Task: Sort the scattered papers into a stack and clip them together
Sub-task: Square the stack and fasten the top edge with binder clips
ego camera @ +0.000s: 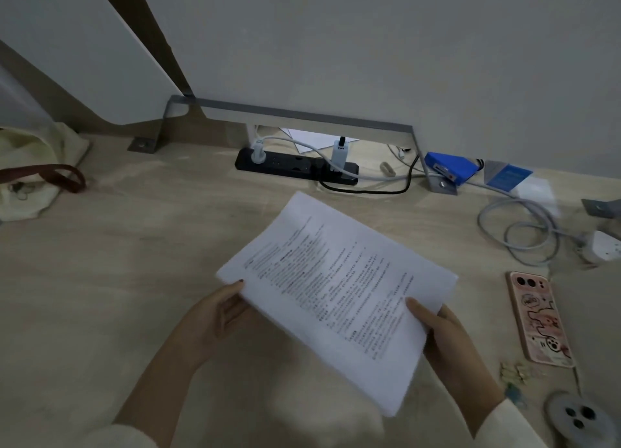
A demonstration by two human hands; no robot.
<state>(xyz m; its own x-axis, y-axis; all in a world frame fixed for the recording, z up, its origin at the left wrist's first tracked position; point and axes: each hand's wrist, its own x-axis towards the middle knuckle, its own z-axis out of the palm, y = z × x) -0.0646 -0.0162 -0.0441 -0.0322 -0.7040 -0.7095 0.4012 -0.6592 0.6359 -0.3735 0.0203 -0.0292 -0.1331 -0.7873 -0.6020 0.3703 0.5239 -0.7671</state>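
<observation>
A stack of white printed papers (336,289) is held tilted above the wooden desk (117,279), its long side running from upper left to lower right. My left hand (218,313) grips the stack's left edge, thumb on top. My right hand (440,333) grips the right edge, thumb pressed on the top sheet. Small pale clips (512,372) lie on the desk to the right of my right hand, just below the phone. A bluish clip (514,395) lies a little nearer to me.
A pink-cased phone (537,320) lies face down at the right. A black power strip (295,167) with plugs sits at the back, grey cables (517,232) and a white charger (603,249) coil at the right. A cloth bag (30,172) rests at the left. A round grey object (578,417) is bottom right.
</observation>
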